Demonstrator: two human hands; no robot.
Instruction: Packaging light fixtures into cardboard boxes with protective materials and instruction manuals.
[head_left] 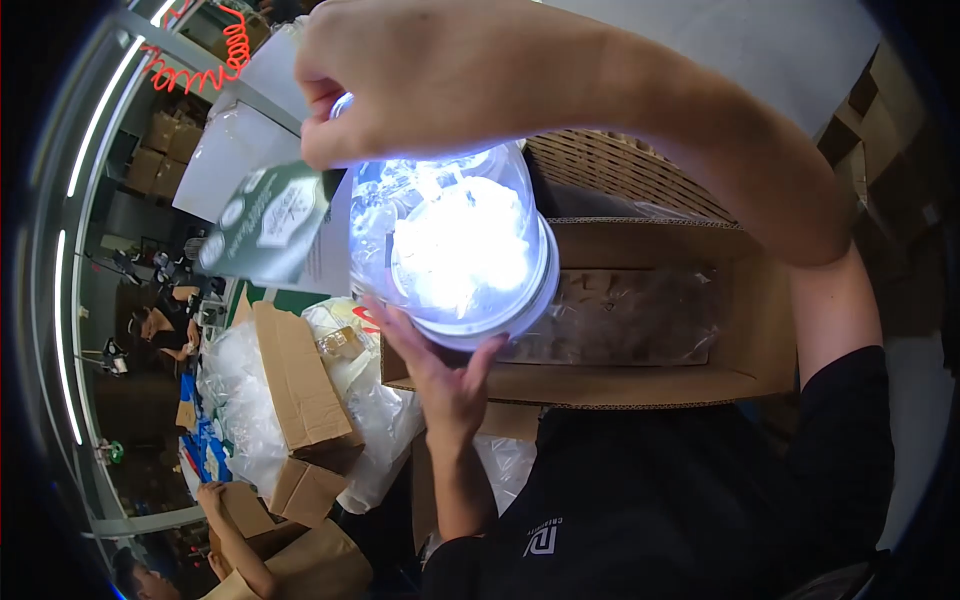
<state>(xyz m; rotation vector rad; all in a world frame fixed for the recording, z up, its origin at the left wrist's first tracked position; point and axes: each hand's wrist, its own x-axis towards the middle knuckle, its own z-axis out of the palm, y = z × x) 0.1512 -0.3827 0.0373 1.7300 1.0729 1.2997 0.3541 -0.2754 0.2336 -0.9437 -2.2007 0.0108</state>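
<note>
Up close to the camera, the person holds a clear dome-shaped light (455,250), glowing bright white-blue, right above an open cardboard box (650,380). The left hand (440,365) cups it from underneath, fingers (400,325) spread open and flat against the lower rim, so it's more of a support than a grip. The right hand (400,90) comes over from the top with the forearm stretched across the whole view, fingers curled shut around the upper end of the light, and it also seems to pinch a dark green card (265,225) with pale print that hangs off to the left.

Handling-wise, the light looks like thin clear plastic with something white and crumpled inside, so probably light in weight, stiff, and fairly smooth and slippery. It likely cracks or scuffs if squeezed hard or dropped. The thick white rim at the bottom looks like the safest spot to hold, with the other hand steadying the top, pretty much how it's held now.

Inside the box there's a clear plastic bag (620,315) lying along the bottom. Off to the left sit smaller brown boxes (300,385) and heaps of crinkly plastic wrap (240,400). Another person's arm (235,540) shows at the lower left, and a red coiled cord (215,60) hangs up top.
</note>
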